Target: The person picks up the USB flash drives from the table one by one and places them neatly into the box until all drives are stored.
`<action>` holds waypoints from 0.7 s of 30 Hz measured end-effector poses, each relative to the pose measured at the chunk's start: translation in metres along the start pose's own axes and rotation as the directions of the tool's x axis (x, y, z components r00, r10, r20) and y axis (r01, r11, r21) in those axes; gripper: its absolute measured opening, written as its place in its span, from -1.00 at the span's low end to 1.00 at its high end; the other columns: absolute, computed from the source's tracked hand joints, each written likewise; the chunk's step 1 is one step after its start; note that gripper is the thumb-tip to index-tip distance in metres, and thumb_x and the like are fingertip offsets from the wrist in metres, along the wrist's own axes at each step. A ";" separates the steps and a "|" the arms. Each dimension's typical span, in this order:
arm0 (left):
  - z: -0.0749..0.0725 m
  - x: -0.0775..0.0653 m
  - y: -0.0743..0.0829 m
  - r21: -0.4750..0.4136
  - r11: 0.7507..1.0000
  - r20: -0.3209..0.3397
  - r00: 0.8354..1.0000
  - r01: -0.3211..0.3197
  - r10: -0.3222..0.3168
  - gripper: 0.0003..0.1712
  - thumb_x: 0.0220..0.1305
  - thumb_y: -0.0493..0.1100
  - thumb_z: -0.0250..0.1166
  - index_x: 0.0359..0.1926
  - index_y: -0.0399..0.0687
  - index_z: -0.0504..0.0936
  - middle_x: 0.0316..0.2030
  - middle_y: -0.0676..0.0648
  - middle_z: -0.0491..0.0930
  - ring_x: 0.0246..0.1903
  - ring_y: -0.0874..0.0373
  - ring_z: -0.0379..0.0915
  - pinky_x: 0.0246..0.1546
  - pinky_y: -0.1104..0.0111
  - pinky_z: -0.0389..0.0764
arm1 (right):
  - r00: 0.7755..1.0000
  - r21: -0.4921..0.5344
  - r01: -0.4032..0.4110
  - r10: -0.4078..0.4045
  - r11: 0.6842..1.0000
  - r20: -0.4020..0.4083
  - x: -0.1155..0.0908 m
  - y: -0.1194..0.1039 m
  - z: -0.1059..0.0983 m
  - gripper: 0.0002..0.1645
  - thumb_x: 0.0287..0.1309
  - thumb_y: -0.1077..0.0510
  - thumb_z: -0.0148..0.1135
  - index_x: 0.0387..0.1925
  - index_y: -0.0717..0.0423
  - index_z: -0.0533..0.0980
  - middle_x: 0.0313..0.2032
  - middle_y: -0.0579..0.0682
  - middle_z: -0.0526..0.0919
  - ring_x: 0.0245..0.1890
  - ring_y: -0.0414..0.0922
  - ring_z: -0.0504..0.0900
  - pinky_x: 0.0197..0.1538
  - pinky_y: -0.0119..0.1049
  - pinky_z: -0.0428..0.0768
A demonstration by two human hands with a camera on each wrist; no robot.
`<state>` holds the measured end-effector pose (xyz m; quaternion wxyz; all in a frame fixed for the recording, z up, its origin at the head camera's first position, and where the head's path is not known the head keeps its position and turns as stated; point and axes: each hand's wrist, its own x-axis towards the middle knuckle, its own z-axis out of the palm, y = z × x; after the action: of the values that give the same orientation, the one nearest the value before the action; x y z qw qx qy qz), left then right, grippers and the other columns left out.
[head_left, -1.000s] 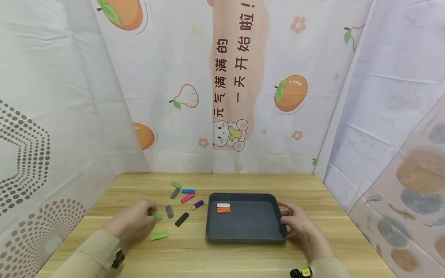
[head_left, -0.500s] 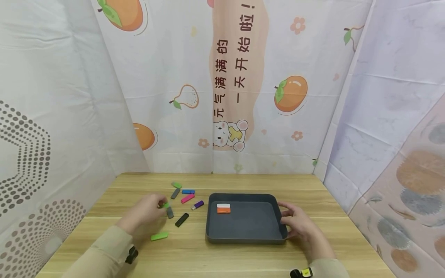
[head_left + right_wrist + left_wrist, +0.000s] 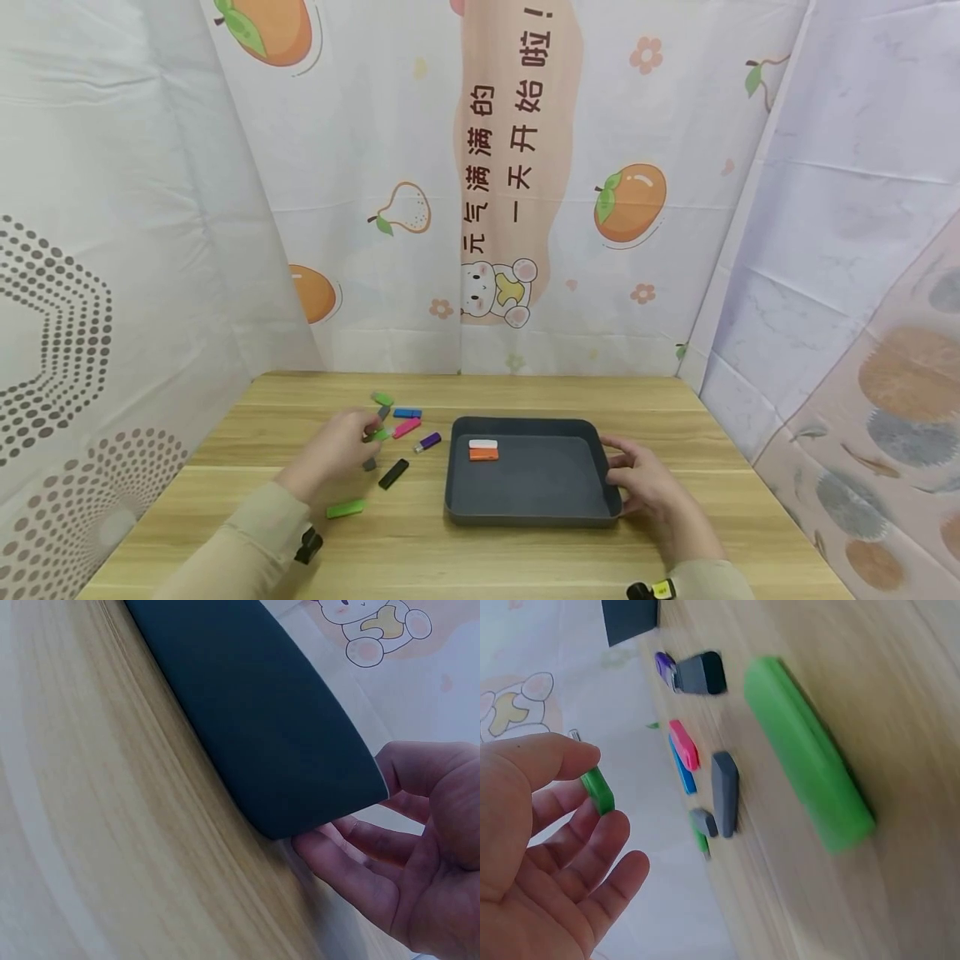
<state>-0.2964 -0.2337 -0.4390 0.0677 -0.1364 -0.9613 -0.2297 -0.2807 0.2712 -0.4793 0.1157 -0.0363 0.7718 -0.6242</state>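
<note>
My left hand (image 3: 336, 450) pinches a green USB flash drive (image 3: 598, 789) between thumb and fingers, held over the small group of drives on the left of the table. Its metal plug points away from the palm in the left wrist view. On the right, my right hand (image 3: 647, 477) grips the right side of a dark grey rectangular tray (image 3: 543, 487), thumb at the rim and fingers against the outer wall (image 3: 262, 727). Inside the tray, a white drive (image 3: 483, 444) and an orange drive (image 3: 483, 455) lie side by side at the upper left.
Scattered left of the tray are a black drive (image 3: 393, 473), a purple drive (image 3: 427, 442), a pink drive (image 3: 407, 427), a blue drive (image 3: 407, 413) and a green drive (image 3: 382, 399). A bright green one (image 3: 345, 508) lies nearer. Two grey drives are partly hidden by my left hand.
My left hand has carried the green flash drive right and away from me, past a grey drive. The right hand and the tray stay in place.
</note>
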 end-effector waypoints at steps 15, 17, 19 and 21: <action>0.017 0.010 0.028 -0.053 0.999 -0.008 1.000 -0.014 0.013 -0.80 0.25 -0.24 0.42 -0.10 0.02 0.75 -0.22 0.07 0.66 -0.29 0.23 0.51 -0.25 0.28 0.61 | 1.000 0.007 -0.001 0.001 1.000 0.009 -0.001 -0.001 -0.001 -0.10 0.12 0.49 0.11 0.52 0.24 0.15 0.13 0.45 0.43 -0.15 0.14 0.63 -0.38 0.23 0.68; 0.019 0.010 0.031 -0.057 0.998 -0.016 0.999 -0.028 0.028 -0.81 0.25 -0.24 0.42 -0.10 0.03 0.75 -0.23 0.09 0.64 -0.26 0.23 0.53 -0.21 0.25 0.63 | 1.000 0.006 -0.001 0.001 1.000 0.010 -0.001 -0.001 -0.001 -0.10 0.12 0.49 0.11 0.52 0.25 0.15 0.13 0.45 0.43 -0.15 0.14 0.63 -0.38 0.23 0.68; 0.020 0.011 0.034 -0.062 0.997 -0.020 0.999 -0.037 0.036 -0.82 0.26 -0.23 0.43 -0.12 0.04 0.75 -0.25 0.10 0.61 -0.27 0.23 0.52 -0.21 0.24 0.63 | 1.000 0.003 -0.001 0.001 1.000 0.010 -0.001 -0.001 -0.001 -0.10 0.11 0.49 0.11 0.51 0.25 0.16 0.12 0.45 0.44 -0.16 0.14 0.64 -0.38 0.22 0.68; 0.022 0.012 0.038 -0.064 0.996 -0.036 0.998 -0.059 0.057 -0.83 0.23 -0.23 0.45 -0.14 0.02 0.75 -0.26 0.11 0.61 -0.27 0.23 0.53 -0.21 0.24 0.63 | 1.000 0.001 0.000 0.000 1.000 0.011 -0.001 -0.001 -0.001 -0.10 0.10 0.49 0.12 0.51 0.26 0.16 0.12 0.44 0.44 -0.17 0.14 0.64 -0.39 0.22 0.68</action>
<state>-0.2979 -0.1886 -0.4405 0.0860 -0.1624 -0.9477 -0.2610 -0.2799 0.2721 -0.4777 0.1198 -0.0396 0.7708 -0.6245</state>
